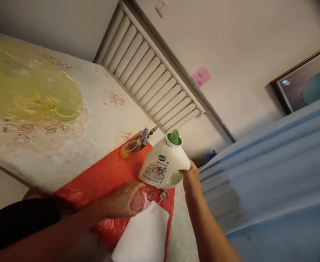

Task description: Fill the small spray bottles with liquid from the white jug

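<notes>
White detergent jug [164, 162] with green spout, gripped at its handle side by the right hand [191, 178], fingers wrapped out of sight behind the body, so only knuckles and thumb edge made out. Tilted, mouth up and away from the grip, base lowered toward the left hand [121, 200]. Held in the air just above a small pink bottle [142, 199]. Left hand cupped over that bottle, fingers curled round its body, most of it hidden under the palm; only the clear open neck left showing, just past the fingertips. Small pump head [163, 194] lying just beyond the neck, partly cut off by the jug's base.

Right forearm risen steeply from the bottom edge; left forearm come in low from the left, dark sleeve at its end.

Jug's label: round dark-green emblem and a picture below, wording too blurred to read. Pink note [201, 76] on the wall far above the grip, scribbled, illegible.

Beyond the jug, a yellowish spray bottle [134, 145] lying on the red cloth [105, 174]. White sheet [145, 236] below the left hand.
</notes>
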Tool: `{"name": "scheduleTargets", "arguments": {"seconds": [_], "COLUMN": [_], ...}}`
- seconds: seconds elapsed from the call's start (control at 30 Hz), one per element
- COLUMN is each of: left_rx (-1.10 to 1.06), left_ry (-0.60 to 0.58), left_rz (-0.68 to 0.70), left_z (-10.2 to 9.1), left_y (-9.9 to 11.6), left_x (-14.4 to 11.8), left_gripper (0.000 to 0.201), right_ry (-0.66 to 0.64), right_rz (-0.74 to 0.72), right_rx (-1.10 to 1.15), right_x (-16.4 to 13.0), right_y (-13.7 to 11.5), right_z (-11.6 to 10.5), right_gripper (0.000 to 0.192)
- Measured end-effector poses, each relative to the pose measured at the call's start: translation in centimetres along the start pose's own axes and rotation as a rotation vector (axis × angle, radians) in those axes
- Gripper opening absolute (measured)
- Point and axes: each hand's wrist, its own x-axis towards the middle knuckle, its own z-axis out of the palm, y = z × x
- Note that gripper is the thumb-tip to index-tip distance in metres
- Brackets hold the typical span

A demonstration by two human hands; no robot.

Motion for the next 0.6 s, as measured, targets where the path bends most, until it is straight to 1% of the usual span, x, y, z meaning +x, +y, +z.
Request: {"name": "scheduleTargets", "arguments": {"seconds": [0.13,0.23,0.33,0.47,0.6], "left_rx": [-0.019,-0.030,-0.008,0.010,0.002], "left_ry": [-0.045,-0.048,-0.040,-0.040,-0.051], "left_rz": [-0.001,0.012,0.017,0.010,-0.009], "left_z": [0.1,-0.1,-0.2,0.0,0.1], "left_y": [-0.3,-0.3,-0.3,-0.4,-0.4], "left_x": [0.1,0.1,0.0,-0.2,-0.2], "left_gripper": [0.068,0.069,0.068,0.071,0.070], "right_ry": [-0.057,-0.107,-0.153,-0.208,-0.277], "right_rz": [0.034,0.056,0.077,0.101,0.122], "right_rx": [0.126,0.222,0.294,0.356,0.378], "right_x": [0.0,-0.4,-1.0,-1.8,-2.7], "right_y": [1.7,2.6,2.8,2.8,3.0], "right_z": [3.6,6.3,8.5,10.8,12.2], "right_gripper": [0.037,0.035,0.033,0.030,0.032]}}
